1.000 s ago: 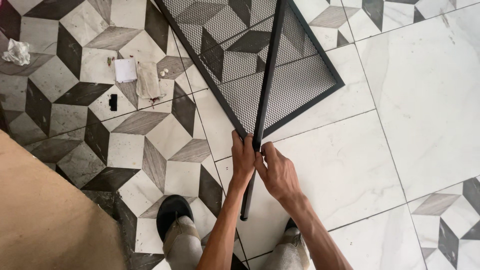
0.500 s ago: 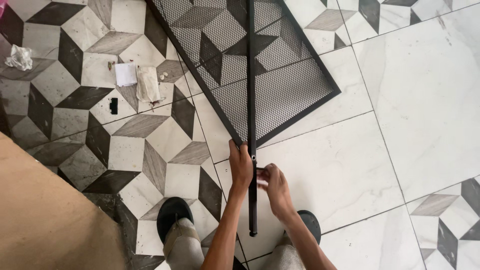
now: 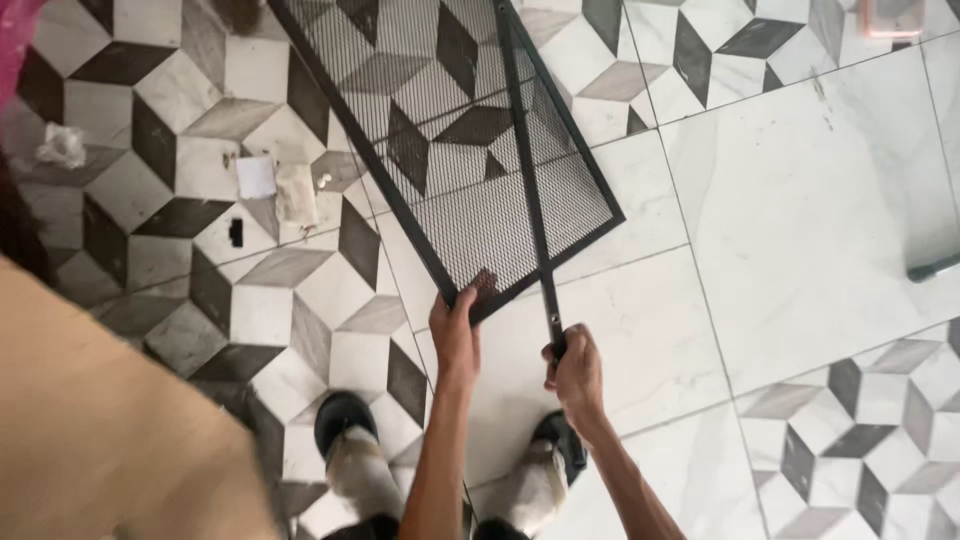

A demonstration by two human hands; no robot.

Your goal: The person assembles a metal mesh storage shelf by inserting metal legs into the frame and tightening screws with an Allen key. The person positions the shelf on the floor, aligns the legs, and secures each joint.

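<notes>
Left hand: my left hand (image 3: 455,330) is curled around the near corner of the black rectangular metal mesh panel (image 3: 440,130), fingers wrapped over the frame edge and pinching it.
Right hand: my right hand (image 3: 575,368) is closed in a fist around the lower end of the thin black metal bar (image 3: 527,180), gripping it just below the panel's near edge.
Mesh panel: it is held tilted above the floor, its near corner at my left hand, the rest stretching away from me toward the top of the view; the floor pattern shows through the mesh.
Bar: it runs lengthwise across the mesh from the far end down to my right hand and sticks out past the panel's near edge; whether it is fastened to the frame I cannot tell.
Hands to each other: near, side by side, not touching.
Floor: tiled floor (image 3: 800,220), plain white marble squares to my right, grey, black and white cube-pattern tiles to my left and far right.
Feet: my two dark shoes (image 3: 342,420) stand on the tiles right below my hands.
On the floor to the left: a small white square of paper (image 3: 255,176), a pale crumpled scrap (image 3: 296,192) just beside it, a small black piece (image 3: 236,232) near them, and a crumpled white wad (image 3: 62,146) well apart.
Lower left: a blurred tan surface (image 3: 110,420) fills the corner.
Right edge: the end of a dark tube (image 3: 932,267) lies on the marble.
</notes>
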